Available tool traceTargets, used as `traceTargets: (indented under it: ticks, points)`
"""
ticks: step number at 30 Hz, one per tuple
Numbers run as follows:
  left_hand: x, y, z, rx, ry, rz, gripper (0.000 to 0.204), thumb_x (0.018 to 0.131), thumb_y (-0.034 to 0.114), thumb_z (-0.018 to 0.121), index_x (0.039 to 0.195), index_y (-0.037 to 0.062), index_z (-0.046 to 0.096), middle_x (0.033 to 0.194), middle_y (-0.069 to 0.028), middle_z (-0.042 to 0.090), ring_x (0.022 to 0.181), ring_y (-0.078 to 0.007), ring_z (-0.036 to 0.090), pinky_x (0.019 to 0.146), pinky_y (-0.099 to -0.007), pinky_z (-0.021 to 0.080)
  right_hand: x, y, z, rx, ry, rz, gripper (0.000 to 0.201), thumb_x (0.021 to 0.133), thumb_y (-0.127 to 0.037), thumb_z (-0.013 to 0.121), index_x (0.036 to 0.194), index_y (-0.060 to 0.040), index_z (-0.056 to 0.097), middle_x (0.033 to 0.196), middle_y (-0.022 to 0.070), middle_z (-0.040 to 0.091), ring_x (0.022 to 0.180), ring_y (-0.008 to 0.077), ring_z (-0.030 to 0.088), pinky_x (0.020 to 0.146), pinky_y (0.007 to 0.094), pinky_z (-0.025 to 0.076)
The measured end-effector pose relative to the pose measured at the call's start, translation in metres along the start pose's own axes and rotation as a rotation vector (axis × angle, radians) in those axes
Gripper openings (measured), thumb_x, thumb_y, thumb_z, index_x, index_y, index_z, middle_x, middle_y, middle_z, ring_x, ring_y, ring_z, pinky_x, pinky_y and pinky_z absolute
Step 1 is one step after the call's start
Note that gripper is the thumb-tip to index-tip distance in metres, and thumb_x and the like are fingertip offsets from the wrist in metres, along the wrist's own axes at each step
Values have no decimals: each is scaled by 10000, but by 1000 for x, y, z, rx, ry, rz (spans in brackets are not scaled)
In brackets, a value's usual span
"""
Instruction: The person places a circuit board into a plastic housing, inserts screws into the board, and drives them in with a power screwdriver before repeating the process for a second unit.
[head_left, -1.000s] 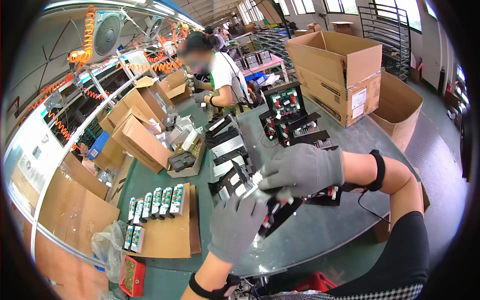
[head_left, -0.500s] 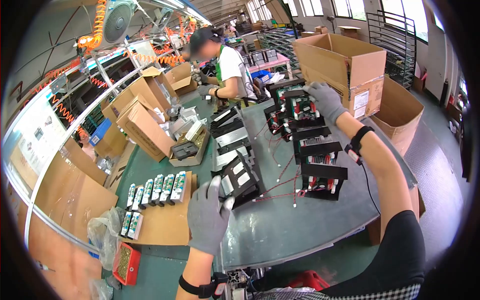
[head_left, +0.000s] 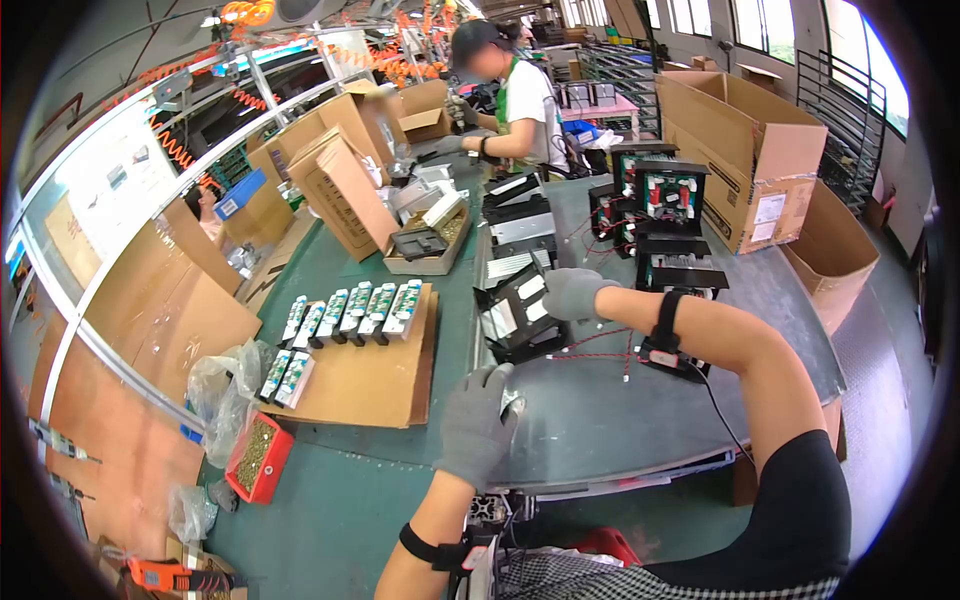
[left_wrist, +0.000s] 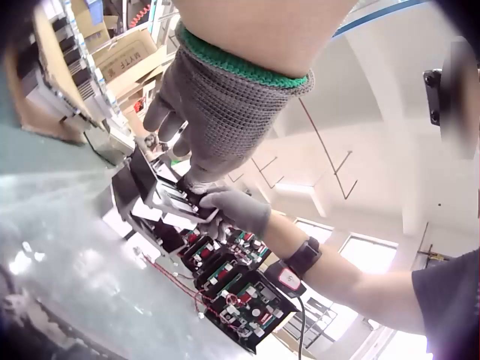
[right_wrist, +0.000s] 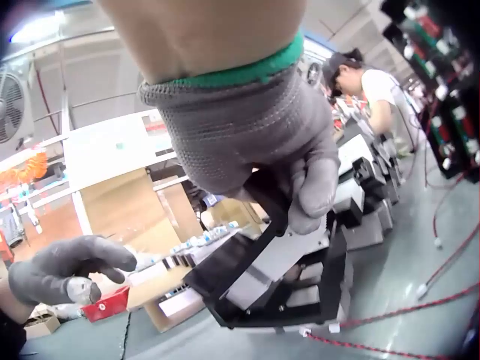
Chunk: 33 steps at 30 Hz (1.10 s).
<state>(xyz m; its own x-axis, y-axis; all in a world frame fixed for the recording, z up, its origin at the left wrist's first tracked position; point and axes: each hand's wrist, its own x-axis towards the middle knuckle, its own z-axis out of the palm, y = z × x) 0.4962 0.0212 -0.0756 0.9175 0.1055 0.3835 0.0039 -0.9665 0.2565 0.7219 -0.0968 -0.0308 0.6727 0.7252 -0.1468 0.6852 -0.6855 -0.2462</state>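
Note:
My gloved right hand (head_left: pixel 580 295) grips the edge of a black metal housing (head_left: pixel 520 345) with white pads inside. In the right wrist view, the fingers (right_wrist: pixel 319 187) curl over the top edge of this tilted housing. Nearer the table's front edge is my gloved left hand (head_left: pixel 478 425), apart from the housing, with its fingers loosely bent and nothing in them. Behind the housing a row of similar black and silver housings (head_left: pixel 522 228) runs away from me. Black units with circuit boards (head_left: pixel 672 195) stand to the right, and red-black wires (head_left: pixel 600 356) trail over the table.
On the left, a cardboard sheet (head_left: pixel 400 400) carries several small board modules (head_left: pixel 358 308). A red bin (head_left: pixel 260 460) of small brass-coloured parts sits nearer. Large cartons (head_left: pixel 735 150) stand at the right, and another person (head_left: pixel 520 100) works across the table.
The right hand went from the near assembly to the far circuit-board units, then came back to the black housing. The left hand has let go of that housing and drawn back towards me.

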Motion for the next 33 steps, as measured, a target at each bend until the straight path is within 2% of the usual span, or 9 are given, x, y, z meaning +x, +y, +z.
traceTargets:
  ticks: [10, 16, 18, 21, 23, 25, 27, 30, 33]
  points:
    - [-42, 25, -91, 272, 154, 80, 376, 757, 203, 730, 1089, 84, 602, 990, -101, 626, 964, -293, 598, 849, -429, 464, -125, -89, -15, -358, -141, -645, 429, 915, -208, 493, 1333, -116, 469, 690, 116, 654, 580, 317, 651, 484, 454, 498]
    - [-138, 30, -119, 324, 9, -221, 167, 817, 212, 673, 941, 106, 635, 812, -87, 614, 768, -292, 605, 676, -409, 466, -84, -90, 53, 342, 110, -1036, 517, 954, -381, 528, 1343, -46, 468, 1036, 202, 670, 931, 382, 672, 797, 475, 533]
    - [-181, 34, -142, 355, 146, -400, 173, 845, 231, 652, 943, 89, 639, 792, -105, 604, 738, -307, 600, 632, -426, 462, -68, -99, 30, -96, 17, -530, 729, 889, -560, 556, 1391, -47, 427, 1213, 219, 605, 1125, 372, 605, 937, 445, 485]
    - [-257, 44, -184, 399, 367, -562, 217, 876, 236, 651, 906, 22, 633, 712, -98, 597, 609, -280, 598, 550, -395, 441, -29, -81, 78, -210, -154, -271, 575, 834, -403, 617, 1288, -74, 486, 1118, 165, 670, 1055, 359, 650, 912, 496, 471]
    - [-331, 64, -209, 237, 274, -1039, 234, 865, 249, 692, 1012, 70, 662, 939, -87, 629, 763, -286, 603, 692, -419, 495, 6, -61, 122, -122, 56, -226, 371, 863, -300, 563, 1162, -86, 608, 1021, 163, 701, 979, 349, 680, 841, 505, 490]
    - [-387, 89, -228, 158, 270, -1330, 369, 857, 311, 735, 1141, 91, 652, 1034, -96, 662, 910, -322, 625, 839, -485, 520, -5, -69, 100, 23, 199, -426, 319, 828, -285, 575, 979, -19, 669, 909, 197, 695, 878, 371, 671, 785, 449, 520]
    - [-449, 103, -221, 168, 452, -1329, 229, 879, 202, 646, 907, -25, 625, 694, -51, 615, 574, -165, 596, 528, -321, 453, -36, -95, 61, 380, -10, -456, 296, 791, -138, 576, 1012, 46, 650, 860, 170, 688, 776, 267, 662, 738, 389, 516]
    - [-503, 136, -212, -122, 805, -1555, 204, 802, 166, 708, 817, -29, 652, 621, -46, 605, 573, -118, 550, 518, -289, 413, -97, -148, 37, 627, -144, -737, 286, 812, -32, 565, 1083, 48, 609, 834, 70, 643, 764, 120, 565, 727, 313, 494]
    - [-523, 159, -206, -445, 968, -1500, 304, 816, 251, 748, 929, -22, 678, 745, -7, 642, 631, -85, 560, 551, -244, 443, -142, -201, 35, 210, 58, -1248, 207, 809, 1, 577, 1011, -10, 622, 748, 102, 615, 691, 288, 611, 650, 376, 478]
